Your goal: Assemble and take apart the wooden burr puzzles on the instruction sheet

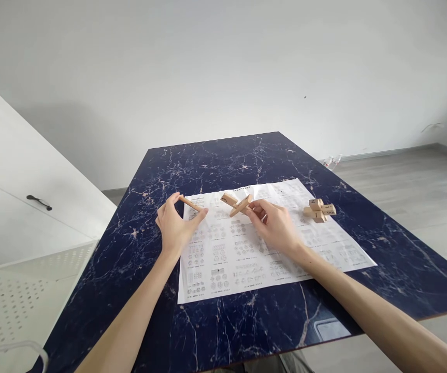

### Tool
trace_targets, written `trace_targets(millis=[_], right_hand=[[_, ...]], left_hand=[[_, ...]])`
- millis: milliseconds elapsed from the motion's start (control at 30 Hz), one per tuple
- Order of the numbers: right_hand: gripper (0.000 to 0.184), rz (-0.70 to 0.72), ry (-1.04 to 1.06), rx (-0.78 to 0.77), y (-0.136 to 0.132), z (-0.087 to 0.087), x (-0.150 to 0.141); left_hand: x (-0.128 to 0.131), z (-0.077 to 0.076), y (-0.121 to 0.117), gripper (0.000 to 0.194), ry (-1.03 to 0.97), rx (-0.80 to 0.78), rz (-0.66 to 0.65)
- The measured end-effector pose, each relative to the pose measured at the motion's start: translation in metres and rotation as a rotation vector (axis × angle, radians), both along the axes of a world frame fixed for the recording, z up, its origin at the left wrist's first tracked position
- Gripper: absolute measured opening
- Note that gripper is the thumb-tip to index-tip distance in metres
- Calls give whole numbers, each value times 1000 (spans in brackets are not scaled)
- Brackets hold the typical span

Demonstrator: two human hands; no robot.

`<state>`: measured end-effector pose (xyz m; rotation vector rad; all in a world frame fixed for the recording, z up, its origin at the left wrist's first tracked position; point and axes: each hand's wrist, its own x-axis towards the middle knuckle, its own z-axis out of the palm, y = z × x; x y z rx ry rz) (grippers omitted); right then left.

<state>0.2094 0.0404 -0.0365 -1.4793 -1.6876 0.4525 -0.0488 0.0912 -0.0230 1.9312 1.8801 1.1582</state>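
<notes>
My left hand (176,223) pinches a slim wooden stick (190,203) by its two ends, between thumb and fingers, above the sheet's left edge. In my right hand (272,221) are two crossed wooden puzzle pieces (240,204), held at their right end; one bears a dark letter. A printed instruction sheet (223,259) with rows of small diagrams lies under both hands. Right of my right hand, on the sheet's edge, sits a wooden interlocking puzzle (317,210) of several joined pieces marked with letters.
The dark blue marbled table (223,160) reaches to a white wall. A white cabinet (32,171) with a black handle stands at the left, above a perforated white chair (17,295). Clear plastic (332,161) shows beyond the table's right edge.
</notes>
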Motion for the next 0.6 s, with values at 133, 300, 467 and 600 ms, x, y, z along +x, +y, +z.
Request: trace_targets(millis=[133,300,467,600], right_hand=[[31,11,6,-14,0,0,-1],[29,25,12,21,0,0,-1],[22,54,56,-4,-1,4,-2],[25,92,151,-65,-3,9,-4]], left_hand=[[-4,0,0,86,96,-51,-20],[-5,-5,1,87,174,-95,39],[-5,-15,2,81,248,-73,19],[1,-7,-5,57,207,107,-117]])
